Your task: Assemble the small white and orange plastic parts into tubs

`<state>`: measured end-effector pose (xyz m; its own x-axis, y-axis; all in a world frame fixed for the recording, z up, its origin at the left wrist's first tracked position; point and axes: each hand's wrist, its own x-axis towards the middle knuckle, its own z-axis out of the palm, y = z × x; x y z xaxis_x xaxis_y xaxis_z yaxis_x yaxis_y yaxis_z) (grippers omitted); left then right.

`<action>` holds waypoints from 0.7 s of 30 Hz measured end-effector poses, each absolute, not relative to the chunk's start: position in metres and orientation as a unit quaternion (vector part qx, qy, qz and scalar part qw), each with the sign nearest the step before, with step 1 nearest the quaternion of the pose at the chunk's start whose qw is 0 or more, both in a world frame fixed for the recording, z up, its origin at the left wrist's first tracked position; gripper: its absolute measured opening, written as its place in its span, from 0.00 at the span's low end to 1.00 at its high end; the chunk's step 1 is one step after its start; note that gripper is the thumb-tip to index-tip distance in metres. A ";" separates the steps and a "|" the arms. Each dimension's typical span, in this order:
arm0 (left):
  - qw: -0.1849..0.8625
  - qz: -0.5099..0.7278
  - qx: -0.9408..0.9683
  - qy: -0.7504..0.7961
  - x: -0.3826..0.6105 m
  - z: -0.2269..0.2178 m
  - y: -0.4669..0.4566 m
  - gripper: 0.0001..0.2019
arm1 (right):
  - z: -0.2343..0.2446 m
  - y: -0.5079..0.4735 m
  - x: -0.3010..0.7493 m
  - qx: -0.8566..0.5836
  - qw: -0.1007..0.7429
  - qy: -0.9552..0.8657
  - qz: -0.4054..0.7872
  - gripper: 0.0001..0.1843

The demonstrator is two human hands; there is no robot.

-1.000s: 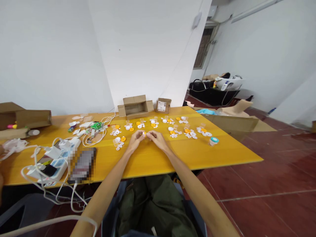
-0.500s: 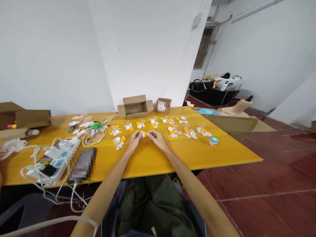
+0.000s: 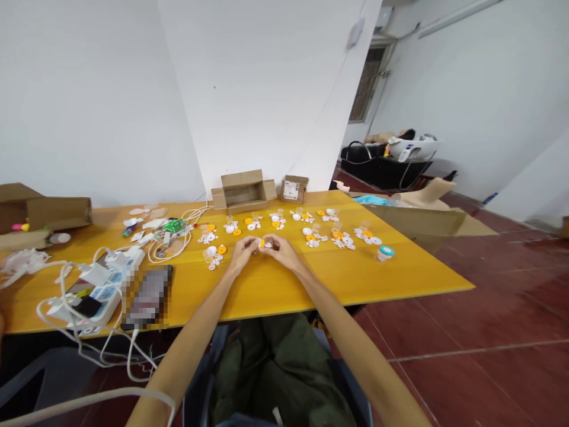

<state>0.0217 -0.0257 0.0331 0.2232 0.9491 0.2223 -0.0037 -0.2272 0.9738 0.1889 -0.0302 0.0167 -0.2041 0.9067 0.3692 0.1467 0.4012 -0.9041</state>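
Note:
My left hand [image 3: 243, 253] and my right hand [image 3: 280, 252] meet just above the table, fingers closed on a small orange-and-white round plastic cap [image 3: 262, 244] between them. A white face with small holes shows by the right fingers; the fingers hide much of the piece. Left of my hands lies a cluster with an orange ring [image 3: 221, 250], white perforated discs [image 3: 215, 261] and a clear cup [image 3: 208, 255]. Similar clusters of orange rings, white parts and clear cups spread beyond my hands and to the right. A clear jar with a teal lid [image 3: 386, 252] stands far right.
An open cardboard box [image 3: 244, 193] and a smaller box [image 3: 294, 190] stand against the wall. To the left are a power strip [image 3: 104, 290] with plugs and tangled white cables, a phone [image 3: 147, 298] and small packets. The yellow table's [image 3: 400, 284] right edge drops to red floor.
The orange-and-white cap has turned between my fingers, so its holed white face now shows at the right hand. Both hands stay in nearly the same place.

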 end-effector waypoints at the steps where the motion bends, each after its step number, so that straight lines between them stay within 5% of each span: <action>1: 0.486 0.490 0.611 0.389 0.022 0.033 -0.026 0.18 | 0.016 -0.030 0.189 -0.391 0.497 -0.675 0.380 0.19; 21: 0.498 0.486 0.608 0.381 0.020 0.034 -0.028 0.17 | 0.012 -0.028 0.192 -0.407 0.500 -0.675 0.358 0.16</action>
